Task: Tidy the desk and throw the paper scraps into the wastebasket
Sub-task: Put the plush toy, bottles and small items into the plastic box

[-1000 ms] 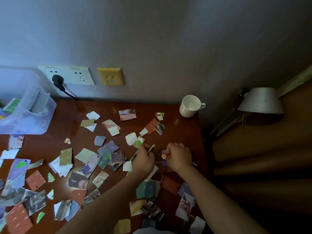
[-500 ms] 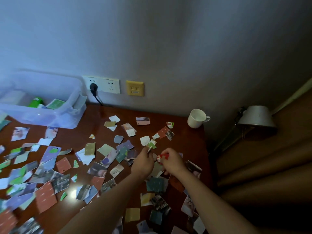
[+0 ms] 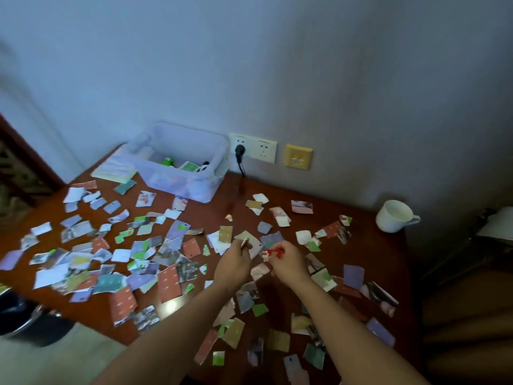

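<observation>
Our left hand (image 3: 233,269) pinches a slim object (image 3: 244,242), our right hand (image 3: 290,266) a red trinket (image 3: 270,254); scraps (image 3: 169,282) litter the desk (image 3: 369,245), wastebasket (image 3: 25,315) near left. We'd stow both in the far box (image 3: 172,179), then sweep scraps left

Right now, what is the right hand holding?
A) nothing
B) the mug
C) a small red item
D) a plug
C: the right hand pinches a small red item over the scraps, while the mug stands apart at the desk's far right corner; the left hand grips a slim item.
</observation>
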`<state>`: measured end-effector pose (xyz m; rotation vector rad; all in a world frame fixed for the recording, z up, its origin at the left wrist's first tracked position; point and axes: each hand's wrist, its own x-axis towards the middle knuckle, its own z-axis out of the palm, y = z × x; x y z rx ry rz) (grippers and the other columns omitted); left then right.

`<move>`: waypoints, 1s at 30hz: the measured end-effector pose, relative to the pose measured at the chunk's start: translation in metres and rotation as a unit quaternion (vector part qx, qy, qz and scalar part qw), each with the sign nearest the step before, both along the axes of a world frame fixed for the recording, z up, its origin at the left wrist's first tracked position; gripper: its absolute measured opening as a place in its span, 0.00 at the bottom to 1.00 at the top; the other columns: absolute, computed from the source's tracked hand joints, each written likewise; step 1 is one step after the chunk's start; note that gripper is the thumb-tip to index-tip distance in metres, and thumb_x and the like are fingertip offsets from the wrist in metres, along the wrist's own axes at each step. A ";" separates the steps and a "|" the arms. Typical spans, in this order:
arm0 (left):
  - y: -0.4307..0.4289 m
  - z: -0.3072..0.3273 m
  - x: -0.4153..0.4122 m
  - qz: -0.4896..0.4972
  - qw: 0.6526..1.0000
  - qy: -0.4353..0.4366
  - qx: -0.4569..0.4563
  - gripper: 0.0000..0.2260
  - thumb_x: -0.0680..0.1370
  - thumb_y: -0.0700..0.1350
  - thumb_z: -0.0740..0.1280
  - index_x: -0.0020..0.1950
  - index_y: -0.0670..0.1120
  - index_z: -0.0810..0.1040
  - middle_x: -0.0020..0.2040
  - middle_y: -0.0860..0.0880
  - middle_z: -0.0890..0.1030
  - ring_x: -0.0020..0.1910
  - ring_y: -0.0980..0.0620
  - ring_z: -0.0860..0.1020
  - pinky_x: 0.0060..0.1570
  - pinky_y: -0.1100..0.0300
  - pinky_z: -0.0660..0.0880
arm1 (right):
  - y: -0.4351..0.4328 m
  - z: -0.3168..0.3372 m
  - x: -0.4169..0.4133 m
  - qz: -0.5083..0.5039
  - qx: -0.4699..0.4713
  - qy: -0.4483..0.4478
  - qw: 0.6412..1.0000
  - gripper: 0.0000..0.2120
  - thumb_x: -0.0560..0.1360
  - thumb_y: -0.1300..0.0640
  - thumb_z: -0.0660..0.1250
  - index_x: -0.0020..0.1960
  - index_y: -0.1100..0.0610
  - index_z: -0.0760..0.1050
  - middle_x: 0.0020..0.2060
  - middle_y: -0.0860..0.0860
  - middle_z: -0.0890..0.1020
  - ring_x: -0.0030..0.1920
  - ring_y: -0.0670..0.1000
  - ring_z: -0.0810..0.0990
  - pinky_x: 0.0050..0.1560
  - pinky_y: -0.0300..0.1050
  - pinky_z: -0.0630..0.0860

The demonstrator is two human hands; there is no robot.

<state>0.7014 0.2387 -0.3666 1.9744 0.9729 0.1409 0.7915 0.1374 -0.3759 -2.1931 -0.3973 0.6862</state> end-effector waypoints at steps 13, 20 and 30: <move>0.149 0.016 -0.036 0.020 0.999 0.019 0.032 0.08 0.82 0.48 0.53 0.50 0.50 0.71 0.47 0.49 0.77 0.47 0.47 0.76 0.46 0.54 0.71 | 0.155 0.009 -0.029 -0.011 0.047 0.001 0.999 0.05 0.77 0.59 0.65 0.49 0.49 0.74 0.45 0.45 0.79 0.48 0.49 0.79 0.52 0.50 0.79; 0.242 0.023 -0.034 -0.025 0.999 -0.017 0.022 0.10 0.82 0.51 0.55 0.53 0.48 0.73 0.49 0.47 0.79 0.50 0.44 0.77 0.50 0.50 0.73 | 0.239 0.010 -0.042 -0.077 0.085 0.014 0.993 0.05 0.75 0.58 0.65 0.45 0.48 0.74 0.44 0.48 0.81 0.46 0.55 0.81 0.50 0.56 0.79; 0.341 0.051 -0.006 -0.051 0.996 -0.068 -0.016 0.15 0.83 0.47 0.50 0.58 0.45 0.75 0.54 0.46 0.76 0.53 0.45 0.74 0.53 0.53 0.69 | 0.327 0.030 -0.021 -0.140 0.138 -0.009 0.980 0.03 0.75 0.58 0.65 0.46 0.51 0.76 0.44 0.50 0.81 0.46 0.56 0.81 0.51 0.60 0.79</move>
